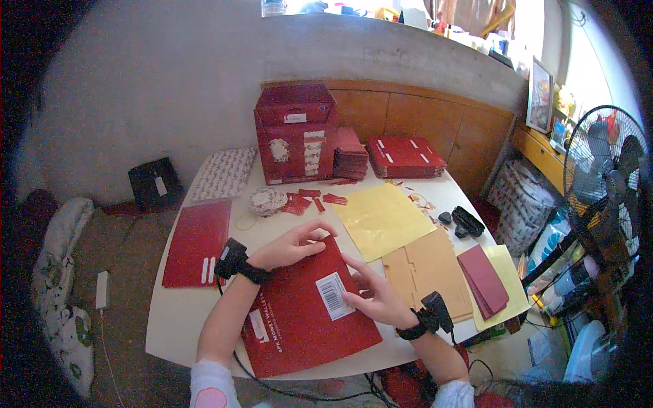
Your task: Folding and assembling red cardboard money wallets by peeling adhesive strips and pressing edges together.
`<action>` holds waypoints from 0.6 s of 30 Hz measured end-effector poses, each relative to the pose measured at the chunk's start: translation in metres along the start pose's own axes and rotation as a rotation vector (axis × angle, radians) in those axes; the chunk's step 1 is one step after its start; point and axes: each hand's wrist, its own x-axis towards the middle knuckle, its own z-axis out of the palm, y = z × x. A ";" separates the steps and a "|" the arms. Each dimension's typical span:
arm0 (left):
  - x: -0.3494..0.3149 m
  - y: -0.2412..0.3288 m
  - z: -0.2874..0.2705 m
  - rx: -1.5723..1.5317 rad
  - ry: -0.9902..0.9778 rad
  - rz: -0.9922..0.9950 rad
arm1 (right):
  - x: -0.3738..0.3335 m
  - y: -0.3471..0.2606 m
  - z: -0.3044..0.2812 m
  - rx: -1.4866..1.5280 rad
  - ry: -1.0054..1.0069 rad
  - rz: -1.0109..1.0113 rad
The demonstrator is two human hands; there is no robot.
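Observation:
A large flat red card folder (299, 326) lies tilted at the near side of the white table, a white barcode label (332, 296) on its face. My left hand (294, 246) is curled over the folder's far edge, thumb against the card. My right hand (375, 296) grips the right edge, its thumb resting by the label and the other fingers along the side. Each wrist wears a black strapped device. Right of the folder are tan card sheets (435, 272), a yellow sheet (381, 217) and dark red narrow envelopes (483, 280).
A tall red box (296, 136) stands at the back beside stacked red packs (406, 156). More red folders (197, 245) lie left. Red scraps (297, 203) and a white roundish bundle (267, 201) are mid-table. A black fan (605, 156) stands right; a cable (306, 393) runs along the near edge.

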 end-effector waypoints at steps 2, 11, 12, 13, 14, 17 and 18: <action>0.000 0.000 0.001 -0.014 0.001 0.008 | 0.000 -0.001 0.000 0.007 -0.026 0.035; 0.004 -0.005 0.008 0.066 0.052 0.039 | 0.000 0.009 0.000 0.032 -0.037 0.054; 0.004 -0.005 0.008 0.071 0.051 0.039 | 0.000 0.009 0.000 0.038 -0.025 0.055; 0.005 -0.006 0.008 0.071 0.050 0.039 | -0.001 0.008 0.001 0.043 -0.013 0.056; 0.005 -0.007 0.008 0.078 0.047 0.040 | -0.001 0.005 0.002 0.043 -0.012 0.057; 0.005 -0.014 0.005 0.108 0.058 0.051 | -0.001 -0.005 0.007 -0.044 0.041 0.051; 0.006 -0.016 0.005 0.129 0.065 0.065 | -0.001 -0.006 0.009 -0.072 0.086 0.061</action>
